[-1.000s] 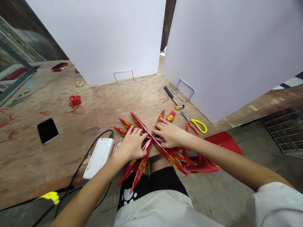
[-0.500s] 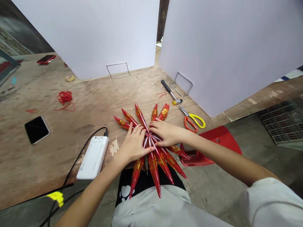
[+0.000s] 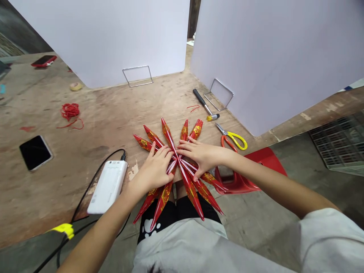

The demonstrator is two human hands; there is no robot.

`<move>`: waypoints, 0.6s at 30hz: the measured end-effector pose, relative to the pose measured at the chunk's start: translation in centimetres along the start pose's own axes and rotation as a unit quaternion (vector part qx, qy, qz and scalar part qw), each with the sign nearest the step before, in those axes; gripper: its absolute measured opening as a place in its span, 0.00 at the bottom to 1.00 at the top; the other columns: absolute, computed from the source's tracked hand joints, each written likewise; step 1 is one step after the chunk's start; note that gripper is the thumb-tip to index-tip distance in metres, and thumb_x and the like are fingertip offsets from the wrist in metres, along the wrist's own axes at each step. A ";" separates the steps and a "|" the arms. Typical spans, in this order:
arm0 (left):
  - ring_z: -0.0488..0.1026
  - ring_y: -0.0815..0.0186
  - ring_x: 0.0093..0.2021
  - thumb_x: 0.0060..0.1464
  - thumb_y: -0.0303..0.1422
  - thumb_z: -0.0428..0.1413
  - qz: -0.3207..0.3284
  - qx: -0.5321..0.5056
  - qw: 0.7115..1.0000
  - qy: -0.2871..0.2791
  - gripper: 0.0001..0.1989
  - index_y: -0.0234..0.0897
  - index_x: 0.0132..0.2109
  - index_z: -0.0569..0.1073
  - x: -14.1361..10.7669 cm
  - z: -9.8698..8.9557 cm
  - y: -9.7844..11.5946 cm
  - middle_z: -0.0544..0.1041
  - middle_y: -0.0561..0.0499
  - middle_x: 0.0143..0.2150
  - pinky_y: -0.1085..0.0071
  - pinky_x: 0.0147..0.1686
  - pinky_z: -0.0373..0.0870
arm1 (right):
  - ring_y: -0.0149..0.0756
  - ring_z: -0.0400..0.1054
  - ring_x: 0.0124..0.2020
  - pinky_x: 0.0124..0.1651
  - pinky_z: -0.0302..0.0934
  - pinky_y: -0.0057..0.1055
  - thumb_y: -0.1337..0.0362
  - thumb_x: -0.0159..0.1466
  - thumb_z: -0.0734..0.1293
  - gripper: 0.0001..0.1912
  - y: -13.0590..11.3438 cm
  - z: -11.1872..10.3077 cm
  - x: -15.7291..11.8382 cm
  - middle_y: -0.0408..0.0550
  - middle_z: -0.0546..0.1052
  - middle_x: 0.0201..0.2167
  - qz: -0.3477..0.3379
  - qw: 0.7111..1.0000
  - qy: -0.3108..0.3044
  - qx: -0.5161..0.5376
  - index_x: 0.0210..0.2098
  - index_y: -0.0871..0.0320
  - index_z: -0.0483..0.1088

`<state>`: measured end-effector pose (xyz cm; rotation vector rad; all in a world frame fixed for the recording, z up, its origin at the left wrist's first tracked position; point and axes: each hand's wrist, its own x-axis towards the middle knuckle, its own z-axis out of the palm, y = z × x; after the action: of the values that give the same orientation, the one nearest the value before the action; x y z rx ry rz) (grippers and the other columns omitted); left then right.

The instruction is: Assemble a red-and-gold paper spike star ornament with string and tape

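Head view, left hand (image 3: 155, 168) and right hand (image 3: 203, 156) flat on red foil star (image 3: 182, 167), both grips released

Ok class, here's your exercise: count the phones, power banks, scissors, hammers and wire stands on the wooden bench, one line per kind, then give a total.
Phones: 2
Power bank: 1
Scissors: 1
Hammer: 1
Wire stands: 2
Total: 7

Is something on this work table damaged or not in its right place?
Yes: the plywood table top has a pale chipped patch beside the white power bank, where the surface has flaked away.
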<state>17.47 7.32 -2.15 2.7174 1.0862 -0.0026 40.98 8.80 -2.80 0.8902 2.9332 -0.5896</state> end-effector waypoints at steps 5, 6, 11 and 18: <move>0.57 0.53 0.66 0.49 0.34 0.52 0.009 0.000 1.000 0.016 0.30 0.27 0.59 0.65 0.0 0.2 0.1 0.66 0.36 0.62 0.47 0.69 0.32 | 0.54 0.34 0.71 0.69 0.33 0.53 0.54 0.50 0.73 0.53 -0.5 -0.7 -0.1 0.67 0.51 0.68 0.014 0.999 -0.031 -0.004 0.66 0.70 0.48; 0.58 0.53 0.66 0.49 0.34 0.52 0.011 0.001 1.000 0.019 0.30 0.27 0.59 0.65 0.0 0.2 0.2 0.66 0.36 0.62 0.47 0.69 0.32 | 0.55 0.35 0.71 0.69 0.33 0.53 0.58 0.50 0.73 0.52 -0.9 -0.8 0.0 0.67 0.51 0.68 0.023 0.999 -0.040 -0.008 0.66 0.71 0.48; 0.57 0.53 0.66 0.49 0.31 0.50 0.001 0.009 0.999 0.046 0.29 0.25 0.59 0.66 0.0 1.0 0.7 0.67 0.37 0.61 0.49 0.69 0.33 | 0.59 0.36 0.70 0.69 0.33 0.55 0.63 0.51 0.69 0.47 -2.7 -0.3 0.2 0.72 0.52 0.66 0.070 0.997 -0.011 -0.031 0.65 0.76 0.50; 0.57 0.54 0.66 0.56 0.36 0.48 0.008 0.017 0.997 0.078 0.26 0.28 0.60 0.65 -0.4 2.2 0.5 0.67 0.39 0.62 0.48 0.69 0.33 | 0.58 0.32 0.70 0.69 0.31 0.54 0.50 0.60 0.64 0.46 -3.1 1.2 -0.3 0.71 0.49 0.68 0.091 0.995 0.038 -0.015 0.66 0.76 0.48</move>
<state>17.71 6.24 -4.15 2.7956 1.1140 0.1997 39.44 5.81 -2.80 1.1839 2.8735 -0.5104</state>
